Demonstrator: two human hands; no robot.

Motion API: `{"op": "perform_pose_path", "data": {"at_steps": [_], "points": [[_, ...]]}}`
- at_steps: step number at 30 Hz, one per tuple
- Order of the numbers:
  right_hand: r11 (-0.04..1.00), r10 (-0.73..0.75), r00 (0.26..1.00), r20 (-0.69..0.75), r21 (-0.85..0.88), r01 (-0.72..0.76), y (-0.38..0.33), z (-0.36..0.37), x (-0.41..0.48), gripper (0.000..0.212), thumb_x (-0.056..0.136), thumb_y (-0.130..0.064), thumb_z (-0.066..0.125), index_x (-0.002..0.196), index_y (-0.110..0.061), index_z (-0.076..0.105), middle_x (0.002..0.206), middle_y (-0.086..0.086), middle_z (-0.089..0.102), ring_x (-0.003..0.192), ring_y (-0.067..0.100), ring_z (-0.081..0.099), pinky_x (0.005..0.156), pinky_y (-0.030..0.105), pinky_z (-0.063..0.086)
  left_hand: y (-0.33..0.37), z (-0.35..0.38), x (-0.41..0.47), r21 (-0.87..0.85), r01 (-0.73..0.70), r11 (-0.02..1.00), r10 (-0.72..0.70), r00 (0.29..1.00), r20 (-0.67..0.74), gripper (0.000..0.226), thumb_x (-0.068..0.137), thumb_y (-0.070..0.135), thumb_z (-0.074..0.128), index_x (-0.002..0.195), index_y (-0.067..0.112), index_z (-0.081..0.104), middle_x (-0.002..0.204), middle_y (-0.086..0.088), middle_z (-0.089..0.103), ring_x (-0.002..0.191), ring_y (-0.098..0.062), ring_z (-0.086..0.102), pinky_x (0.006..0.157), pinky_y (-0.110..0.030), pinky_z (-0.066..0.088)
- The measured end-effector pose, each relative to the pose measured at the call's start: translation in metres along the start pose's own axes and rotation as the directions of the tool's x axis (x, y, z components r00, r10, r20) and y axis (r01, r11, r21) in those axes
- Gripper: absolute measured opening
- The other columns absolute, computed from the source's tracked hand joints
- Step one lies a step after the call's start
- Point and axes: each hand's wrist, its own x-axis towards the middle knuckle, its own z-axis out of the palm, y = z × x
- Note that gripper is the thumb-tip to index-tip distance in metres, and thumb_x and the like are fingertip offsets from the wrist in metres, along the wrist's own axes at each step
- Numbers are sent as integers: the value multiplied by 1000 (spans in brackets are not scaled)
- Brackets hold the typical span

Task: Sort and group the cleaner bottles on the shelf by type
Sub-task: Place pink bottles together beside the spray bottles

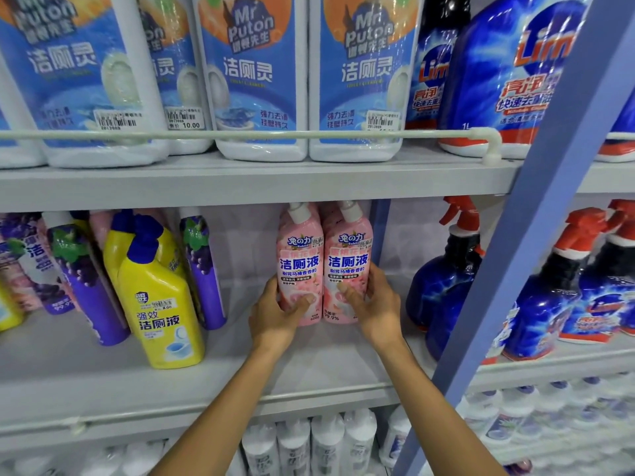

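Observation:
Two pink toilet-cleaner bottles stand upright side by side at the back right of the middle shelf (pixel 240 365). My left hand (pixel 275 317) grips the left pink bottle (pixel 299 259) low down, thumb across its front. My right hand (pixel 372 305) grips the right pink bottle (pixel 347 259) the same way. Further left on this shelf stand two yellow bottles with blue caps (pixel 161 304) and purple grape-label bottles (pixel 86 280), with one more purple bottle (pixel 202 269) behind the yellow ones.
Large white and blue bottles (pixel 257 77) fill the upper shelf behind a rail (pixel 240 134). A blue upright post (pixel 515 255) bounds the bay on the right; blue spray bottles with red triggers (pixel 446 280) stand beside it. White bottles (pixel 309 444) sit on the shelf below.

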Motion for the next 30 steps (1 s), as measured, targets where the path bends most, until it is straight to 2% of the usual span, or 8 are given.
{"op": "perform_pose_path", "data": {"at_steps": [5,11,14,17,19,22,26,30], "points": [[999,-31,999,31,11,31,1,-1,-4,46,93,-25,75,135,-19,57,108,-24,68,91,-20,64,72,3,51,-3,0,-1,-36,5,999,-4,1000,13,71,64,73,72,124,36,61,114,16,74,103,-12,71,92,-47,60],[998,-43,999,18,45,42,-2,-5,-12,36,101,-42,62,131,-23,61,115,-12,73,102,-4,70,84,15,57,-2,-6,-5,-143,50,989,-44,998,42,67,76,70,73,126,27,65,119,13,74,110,-8,70,98,-43,59],[1000,-5,1000,-8,31,5,5,-5,-26,31,103,-44,56,120,-20,65,105,-16,72,96,-9,67,82,14,53,-11,-9,-11,-143,84,986,-79,996,41,73,73,76,72,119,21,67,118,7,75,109,-9,71,101,-41,58],[997,57,998,14,46,-57,11,-6,-41,29,107,-37,51,121,-17,67,100,-26,67,90,-23,59,75,0,42,-17,-14,-20,-125,127,984,-124,992,32,63,83,54,80,130,16,61,126,0,68,113,-14,67,102,-32,53],[994,80,996,37,78,-82,9,-6,-49,31,108,-37,48,122,-17,67,106,-23,69,96,-22,59,78,-1,41,-16,-21,-26,-141,127,982,-127,992,10,67,85,45,82,138,14,56,128,0,63,117,-16,65,103,-29,51],[992,97,994,52,70,-100,2,-4,-62,41,107,-49,45,132,-23,64,123,-14,71,113,-8,61,95,13,47,-14,-35,-37,-178,88,980,-86,996,19,85,77,57,82,143,12,54,138,-4,62,125,-16,62,109,-33,49],[984,122,990,71,120,-130,-14,1,-86,47,105,-52,46,143,-26,57,134,-16,65,123,-8,56,103,19,44,-8,-65,-51,-211,28,977,-18,999,48,82,82,53,76,148,11,52,147,-4,58,133,-16,58,113,-32,46],[979,129,990,63,154,-138,-41,20,-114,58,101,-63,46,147,-28,54,144,-15,59,134,1,52,116,34,42,-7,-109,-72,-244,-12,970,26,998,56,81,82,60,70,146,13,54,145,2,59,133,-8,56,111,-26,45]]}}
